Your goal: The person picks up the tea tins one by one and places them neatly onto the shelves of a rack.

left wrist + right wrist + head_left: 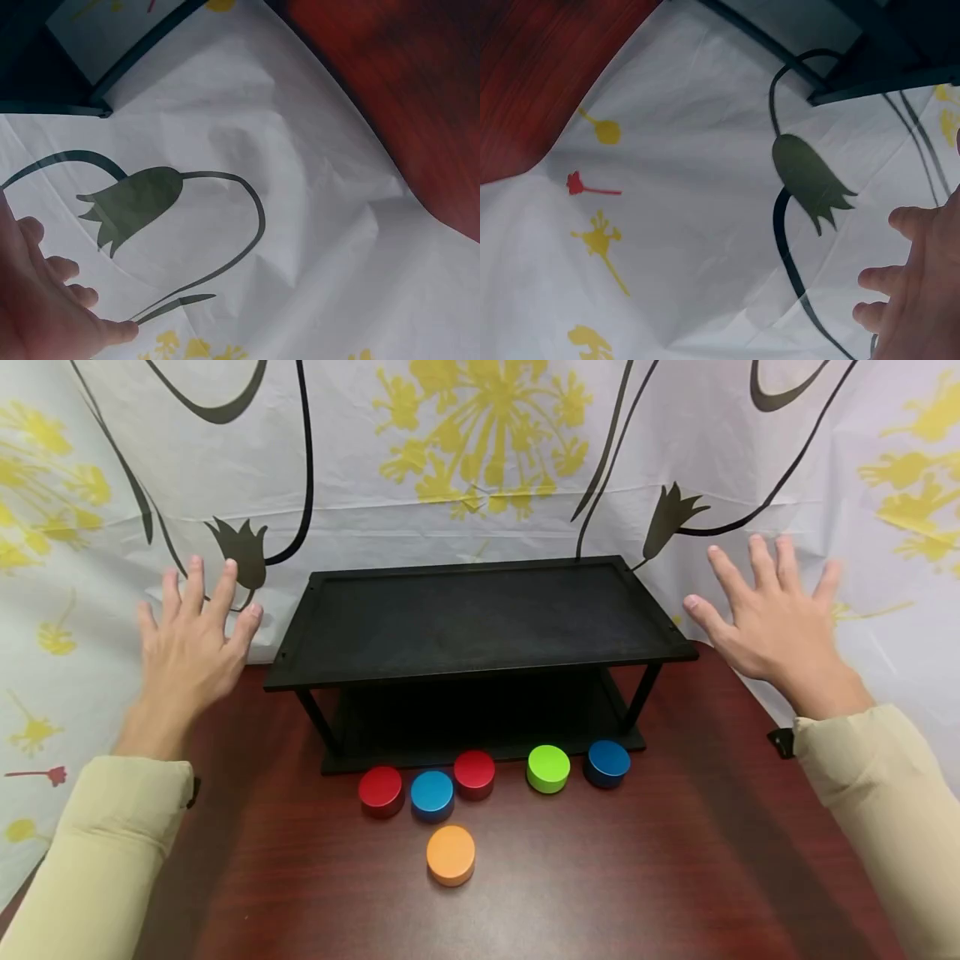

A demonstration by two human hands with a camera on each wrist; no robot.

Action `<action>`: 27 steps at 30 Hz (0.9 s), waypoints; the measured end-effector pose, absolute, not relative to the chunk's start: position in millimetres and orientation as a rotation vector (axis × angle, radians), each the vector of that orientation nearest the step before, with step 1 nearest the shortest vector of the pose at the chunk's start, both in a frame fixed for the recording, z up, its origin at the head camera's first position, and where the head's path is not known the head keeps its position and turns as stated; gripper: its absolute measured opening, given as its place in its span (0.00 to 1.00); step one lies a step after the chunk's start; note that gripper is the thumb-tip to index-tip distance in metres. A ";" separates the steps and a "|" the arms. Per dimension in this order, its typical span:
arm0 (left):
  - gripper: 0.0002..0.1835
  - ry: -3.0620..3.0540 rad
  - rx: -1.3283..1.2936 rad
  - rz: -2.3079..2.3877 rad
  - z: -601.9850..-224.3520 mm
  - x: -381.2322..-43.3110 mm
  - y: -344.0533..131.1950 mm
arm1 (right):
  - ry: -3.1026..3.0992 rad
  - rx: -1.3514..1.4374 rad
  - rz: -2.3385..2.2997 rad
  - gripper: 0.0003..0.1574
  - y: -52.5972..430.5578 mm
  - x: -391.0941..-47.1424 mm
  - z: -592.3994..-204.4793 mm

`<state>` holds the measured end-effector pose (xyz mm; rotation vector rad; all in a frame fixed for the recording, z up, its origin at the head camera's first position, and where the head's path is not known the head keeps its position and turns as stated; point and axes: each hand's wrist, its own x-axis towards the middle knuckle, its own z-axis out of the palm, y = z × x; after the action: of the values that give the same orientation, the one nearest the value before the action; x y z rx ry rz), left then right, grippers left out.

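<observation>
My left hand [187, 647] is held up left of a black two-tier shelf [472, 618], fingers spread and holding nothing. On the shelf's other side my right hand [780, 622] is raised the same way, fingers apart. Along the shelf's front edge lie a red round disc [381, 791], a light blue disc [432, 795], a second red disc [474, 773], a green disc [548, 768] and a dark blue disc [607, 763]. An orange disc [451, 855] sits nearer to me. Each wrist view catches part of its hand against the printed cloth.
The dark red-brown wooden table [600, 877] carries the shelf and discs. Behind it hangs a white cloth [337, 527] with yellow, grey and black flower prints. Slim black posts [642, 697] hold the upper tier above the lower one [480, 714].
</observation>
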<state>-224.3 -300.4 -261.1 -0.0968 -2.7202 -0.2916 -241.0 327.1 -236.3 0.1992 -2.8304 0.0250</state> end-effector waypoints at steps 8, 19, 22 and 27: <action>0.34 -2.636 -0.163 -0.497 -271.2 -209.3 -288.7 | -2.809 0.244 0.076 0.48 318.9 -233.1 -240.1; 0.32 -2.648 -0.157 -0.626 -280.6 -192.3 -275.6 | -2.730 0.316 0.147 0.45 310.1 -222.6 -245.4; 0.32 -2.648 -0.160 -0.629 -281.4 -190.3 -275.4 | -2.690 0.348 0.185 0.43 307.1 -219.5 -247.1; 0.33 -2.641 -0.186 -0.625 -283.8 -187.2 -274.6 | -2.628 0.391 0.249 0.42 303.7 -213.8 -250.3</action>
<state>-187.2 -274.6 -283.8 -0.1864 -2.6409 -0.6253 -213.8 303.7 -250.3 0.3908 -2.6280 0.2492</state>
